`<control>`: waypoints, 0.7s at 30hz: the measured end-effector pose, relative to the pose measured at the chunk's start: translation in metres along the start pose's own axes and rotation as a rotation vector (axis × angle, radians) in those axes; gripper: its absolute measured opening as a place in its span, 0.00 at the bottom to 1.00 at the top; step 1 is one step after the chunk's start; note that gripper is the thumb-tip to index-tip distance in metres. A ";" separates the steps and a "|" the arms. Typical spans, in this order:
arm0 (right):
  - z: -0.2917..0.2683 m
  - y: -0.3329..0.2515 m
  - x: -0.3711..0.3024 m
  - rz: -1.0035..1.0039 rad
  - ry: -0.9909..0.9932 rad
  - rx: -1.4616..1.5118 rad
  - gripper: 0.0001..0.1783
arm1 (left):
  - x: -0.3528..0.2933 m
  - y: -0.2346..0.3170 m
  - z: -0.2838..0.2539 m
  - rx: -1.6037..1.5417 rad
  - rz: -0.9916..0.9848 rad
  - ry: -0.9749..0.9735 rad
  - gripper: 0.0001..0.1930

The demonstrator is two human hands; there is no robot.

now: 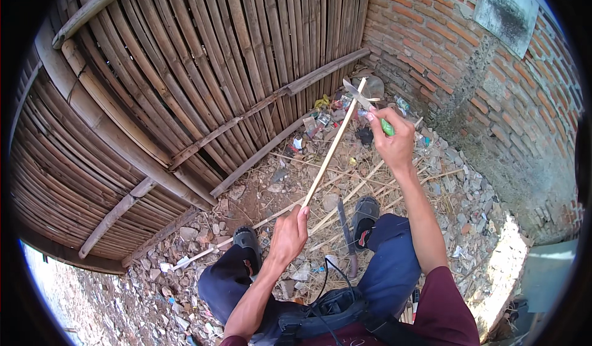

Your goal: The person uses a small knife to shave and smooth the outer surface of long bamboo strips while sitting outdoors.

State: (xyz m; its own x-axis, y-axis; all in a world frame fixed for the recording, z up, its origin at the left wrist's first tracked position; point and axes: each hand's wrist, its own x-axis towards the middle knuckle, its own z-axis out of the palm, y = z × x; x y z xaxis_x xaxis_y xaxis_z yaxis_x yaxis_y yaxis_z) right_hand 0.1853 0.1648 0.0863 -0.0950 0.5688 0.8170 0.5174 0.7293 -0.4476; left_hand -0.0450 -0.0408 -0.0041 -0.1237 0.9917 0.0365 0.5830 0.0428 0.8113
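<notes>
My left hand (288, 234) is closed round the lower end of a long, pale strip of split bamboo (331, 154), which slants up and away to the right. A knife (357, 94) with a green handle is gripped in my right hand (393, 138). Its blade lies across the strip near the far end, where a thin sliver sticks out to the right. Most of the handle is hidden by my fingers. On the ground between my feet lies a large machete (346, 230) with a dark blade and brown handle.
A bamboo slat fence (246, 50) rises at the left and ahead; a brick wall (444, 69) stands at the right. Several loose bamboo strips (351, 201) lie over stones, straw and litter. My shoes (365, 213) rest on this rubble. A fallen concrete-like block (502, 278) lies right.
</notes>
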 end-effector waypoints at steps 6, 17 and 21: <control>-0.006 0.004 0.005 -0.082 -0.051 0.001 0.04 | 0.000 0.001 0.001 -0.015 -0.014 0.008 0.25; -0.023 0.016 0.064 -0.152 -0.378 0.103 0.06 | -0.007 -0.006 -0.001 -0.002 0.088 0.113 0.21; -0.011 0.008 0.081 -0.239 -0.410 0.043 0.07 | -0.002 -0.012 -0.006 0.014 0.102 0.151 0.21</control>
State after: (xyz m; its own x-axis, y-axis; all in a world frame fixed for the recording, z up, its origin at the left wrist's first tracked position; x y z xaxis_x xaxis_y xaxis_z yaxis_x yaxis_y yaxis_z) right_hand 0.1910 0.2122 0.1530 -0.5391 0.4800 0.6920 0.4050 0.8682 -0.2867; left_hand -0.0569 -0.0444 -0.0104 -0.1817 0.9615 0.2060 0.6100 -0.0541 0.7905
